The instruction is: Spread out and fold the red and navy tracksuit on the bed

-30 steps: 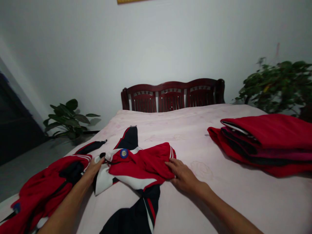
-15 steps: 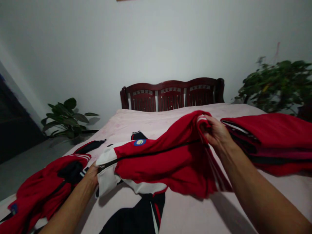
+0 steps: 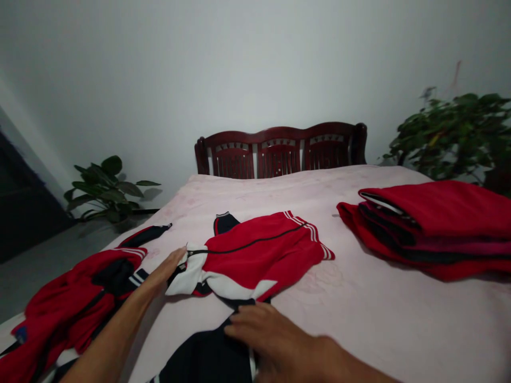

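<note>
A red, white and dark navy zip jacket (image 3: 255, 255) lies spread on the pink bed sheet (image 3: 359, 314) in the middle. My left hand (image 3: 165, 271) rests flat with fingers out on the jacket's white collar end at the left. My right hand (image 3: 275, 340) lies low in front, fingers stretched flat over the jacket's dark navy sleeve (image 3: 207, 356). Neither hand grips anything.
A crumpled red and navy garment (image 3: 72, 303) lies at the bed's left edge. A stack of folded red clothes (image 3: 431, 223) sits at the right. Behind stand a dark wooden headboard (image 3: 279, 151), a leafy plant (image 3: 107, 186) on the left floor and a bushy plant (image 3: 455, 133) at the right.
My right hand held the jacket's red hem up in the air; the jacket now lies flat, let go, and that hand has come down onto the dark sleeve in front.
</note>
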A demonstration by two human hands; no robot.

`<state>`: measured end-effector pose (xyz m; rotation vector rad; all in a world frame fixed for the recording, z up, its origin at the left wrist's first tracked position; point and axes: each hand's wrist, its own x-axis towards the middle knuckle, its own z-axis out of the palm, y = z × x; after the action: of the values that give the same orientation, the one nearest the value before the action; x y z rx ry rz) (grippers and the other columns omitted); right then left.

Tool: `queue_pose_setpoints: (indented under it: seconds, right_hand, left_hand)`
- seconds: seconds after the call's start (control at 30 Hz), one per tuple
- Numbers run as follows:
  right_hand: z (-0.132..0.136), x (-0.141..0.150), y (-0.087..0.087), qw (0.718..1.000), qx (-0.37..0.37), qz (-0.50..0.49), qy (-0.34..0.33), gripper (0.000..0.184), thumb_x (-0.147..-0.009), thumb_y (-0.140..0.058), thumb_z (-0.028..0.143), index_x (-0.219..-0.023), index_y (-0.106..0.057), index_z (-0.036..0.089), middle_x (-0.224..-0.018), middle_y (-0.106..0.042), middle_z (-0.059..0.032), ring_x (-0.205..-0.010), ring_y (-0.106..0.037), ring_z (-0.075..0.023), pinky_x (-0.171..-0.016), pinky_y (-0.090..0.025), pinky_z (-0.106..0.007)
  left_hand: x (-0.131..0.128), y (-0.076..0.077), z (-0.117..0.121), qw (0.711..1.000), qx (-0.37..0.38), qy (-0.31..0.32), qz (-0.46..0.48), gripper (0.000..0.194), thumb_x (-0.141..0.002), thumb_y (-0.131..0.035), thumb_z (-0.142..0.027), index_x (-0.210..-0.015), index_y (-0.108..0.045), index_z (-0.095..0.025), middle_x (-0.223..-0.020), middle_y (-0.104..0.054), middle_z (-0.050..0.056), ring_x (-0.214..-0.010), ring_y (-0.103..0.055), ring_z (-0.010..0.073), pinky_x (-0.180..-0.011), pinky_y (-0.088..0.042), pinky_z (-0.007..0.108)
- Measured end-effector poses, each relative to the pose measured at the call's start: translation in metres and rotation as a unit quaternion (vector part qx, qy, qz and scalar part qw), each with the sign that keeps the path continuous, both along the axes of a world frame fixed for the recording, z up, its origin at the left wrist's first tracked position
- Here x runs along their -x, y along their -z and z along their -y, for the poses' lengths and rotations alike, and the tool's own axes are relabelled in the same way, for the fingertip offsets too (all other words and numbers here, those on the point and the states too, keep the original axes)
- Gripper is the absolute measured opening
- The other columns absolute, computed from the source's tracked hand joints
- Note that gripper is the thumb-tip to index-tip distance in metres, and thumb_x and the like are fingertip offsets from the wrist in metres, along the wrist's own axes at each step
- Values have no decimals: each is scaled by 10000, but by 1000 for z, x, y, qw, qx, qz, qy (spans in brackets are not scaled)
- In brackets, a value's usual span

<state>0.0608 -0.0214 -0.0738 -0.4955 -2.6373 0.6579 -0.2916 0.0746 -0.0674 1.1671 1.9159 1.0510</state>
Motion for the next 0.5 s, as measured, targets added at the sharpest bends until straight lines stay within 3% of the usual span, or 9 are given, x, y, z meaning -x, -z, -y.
queue_pose_setpoints:
  seconds: [0.1,0.17,0.23,0.3,0.37,0.43,0.47,0.5]
  right_hand:
    - [14,33,25,991,-110,78,2,485,-891,-581,304,-1365,-529,212,-1338,-612,-142,-1292,-490,-328,-1139,-229,-623]
    - [13,42,26,986,-114,110,52,273,-907,-518,228,-1149,-640,193,-1122,-699,-119,-1120,-592,-285,-1109,-280,-590]
    - [9,41,12,987,-49,90,126,204,-861,-511,170,-991,-667,193,-974,-715,-84,-952,-632,-237,-1010,-399,-490]
    - [2,34,-12,976,92,-10,196,212,-804,-502,160,-933,-667,197,-909,-711,-54,-853,-634,-204,-866,-468,-381]
    - [-14,22,-38,916,265,-179,244,225,-779,-470,178,-908,-653,197,-856,-698,-27,-795,-631,-180,-768,-486,-318]
    - [-41,4,-61,806,403,-346,260,218,-788,-473,246,-922,-635,191,-867,-696,-33,-813,-644,-186,-744,-509,-310]
    - [-59,-9,-68,750,439,-411,276,244,-805,-479,297,-963,-628,186,-907,-702,-50,-852,-656,-199,-763,-524,-323]
    - [-77,-23,-71,712,464,-433,300,265,-801,-491,325,-973,-624,175,-931,-706,-76,-885,-664,-219,-781,-538,-344]
  left_hand:
    - [-7,6,-2,993,40,75,-86,569,-716,-697,-455,-1190,-629,-148,-1014,-750,114,-895,-702,279,-718,-525,319]
    - [-10,12,-1,989,45,86,-114,469,-659,-699,-354,-1074,-663,-139,-920,-747,99,-863,-697,281,-693,-512,308]
    - [-10,16,2,990,39,84,-110,343,-636,-649,-292,-947,-672,-149,-840,-734,76,-830,-693,271,-663,-502,295]
    - [-8,16,8,991,40,90,-92,306,-635,-596,-289,-903,-659,-157,-777,-724,56,-771,-692,256,-626,-503,292]
    - [-6,12,17,992,44,105,-47,350,-631,-577,-310,-936,-650,-156,-763,-730,48,-722,-693,244,-607,-516,297]
    - [-5,9,26,992,51,113,18,395,-597,-605,-311,-958,-648,-157,-758,-737,44,-671,-687,235,-586,-522,302]
    - [-4,7,31,992,55,107,47,395,-575,-632,-302,-943,-652,-161,-739,-734,38,-643,-679,232,-570,-517,301]
    - [-4,7,35,991,58,97,67,379,-554,-662,-287,-913,-657,-166,-712,-727,31,-619,-670,229,-552,-508,298]
